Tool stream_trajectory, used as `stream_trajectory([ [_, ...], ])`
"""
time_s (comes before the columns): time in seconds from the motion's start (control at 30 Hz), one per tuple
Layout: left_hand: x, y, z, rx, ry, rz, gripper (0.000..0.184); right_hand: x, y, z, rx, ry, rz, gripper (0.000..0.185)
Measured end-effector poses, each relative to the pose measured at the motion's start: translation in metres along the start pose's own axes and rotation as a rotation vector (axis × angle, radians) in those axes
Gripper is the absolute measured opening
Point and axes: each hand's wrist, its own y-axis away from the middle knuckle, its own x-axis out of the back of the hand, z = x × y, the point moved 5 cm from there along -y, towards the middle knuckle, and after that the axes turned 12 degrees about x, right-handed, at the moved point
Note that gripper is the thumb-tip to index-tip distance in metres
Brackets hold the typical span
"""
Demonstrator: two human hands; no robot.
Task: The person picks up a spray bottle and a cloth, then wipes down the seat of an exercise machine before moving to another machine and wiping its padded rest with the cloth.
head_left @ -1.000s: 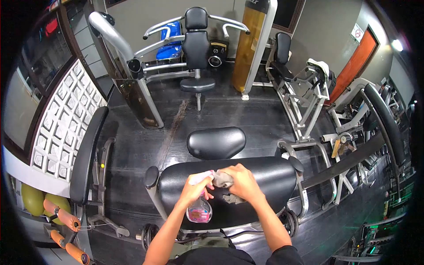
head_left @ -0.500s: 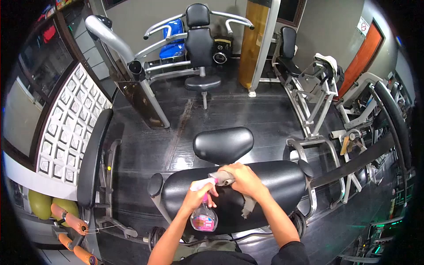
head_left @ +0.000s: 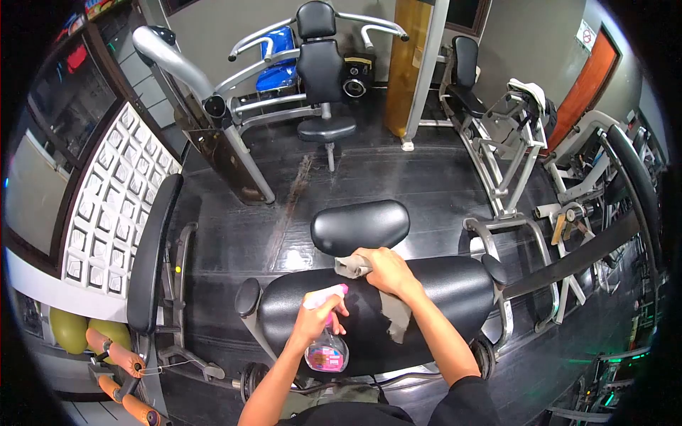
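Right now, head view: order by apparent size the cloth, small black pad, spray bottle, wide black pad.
1. Wide black pad
2. Small black pad
3. Spray bottle and cloth: too close to rank; the left hand and right hand partly hide them.

Fisheye frame: strong barrel bend, black vignette at the corners. Indoor light, moderately bright, lamps out of view. Soft sheen on the long black bench pad (head_left: 455, 287), white glare on the floor (head_left: 295, 257) near center. Lower right dim, green lights (head_left: 626, 357); edges soft.
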Motion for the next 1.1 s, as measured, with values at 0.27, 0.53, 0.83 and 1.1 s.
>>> stream_trajectory([
  [0.27, -0.002, 0.002, 0.002, -0.010, 0.043, 0.015, 0.024, 0.042, 0.038, 0.029, -0.128, -0.047, 0.054, 0.038],
  [0.53, 0.002, -0.002, -0.003, -0.033, 0.006, 0.014, 0.028, 0.034, 0.055, -0.028, 0.024, -0.047, 0.141, 0.046],
  [0.83, -0.001, -0.007, -0.003, -0.043, -0.004, -0.007, 0.027, 0.059, 0.095, -0.014, -0.176, 0.057, 0.216, 0.040],
  [1.1, 0.001, -0.010, -0.007, -0.042, 0.035, 0.002, 0.026, 0.035, 0.077, -0.045, -0.013, -0.004, 0.252, 0.046],
])
